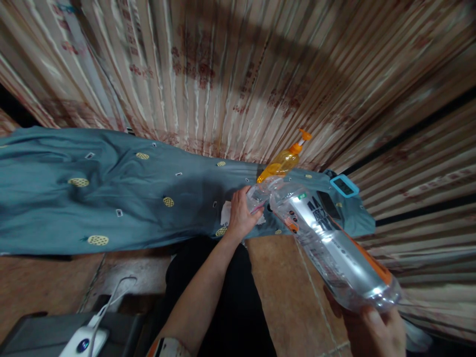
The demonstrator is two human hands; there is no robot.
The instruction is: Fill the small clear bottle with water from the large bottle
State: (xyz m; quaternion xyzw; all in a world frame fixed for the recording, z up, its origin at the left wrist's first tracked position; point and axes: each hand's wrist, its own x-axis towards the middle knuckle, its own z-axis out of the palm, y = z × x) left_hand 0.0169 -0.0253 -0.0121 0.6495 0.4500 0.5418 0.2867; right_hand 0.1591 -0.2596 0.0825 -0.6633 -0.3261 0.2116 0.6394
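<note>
Striped curtains back the teal cloth at mid-frame. My left hand pinches the clear bottle's neck; right hand, lower right, cups its base. Best I keep it steady.

A large clear plastic bottle with a silver and orange label is held tilted, its base gripped by the right hand and its neck grasped by the left hand. Just beyond the bottle's neck an orange pump dispenser bottle is seen on a teal patterned cloth. Right of the bottle's neck a small blue-framed digital device lies on the cloth. Behind the bottle a striped beige curtain hangs.
</note>
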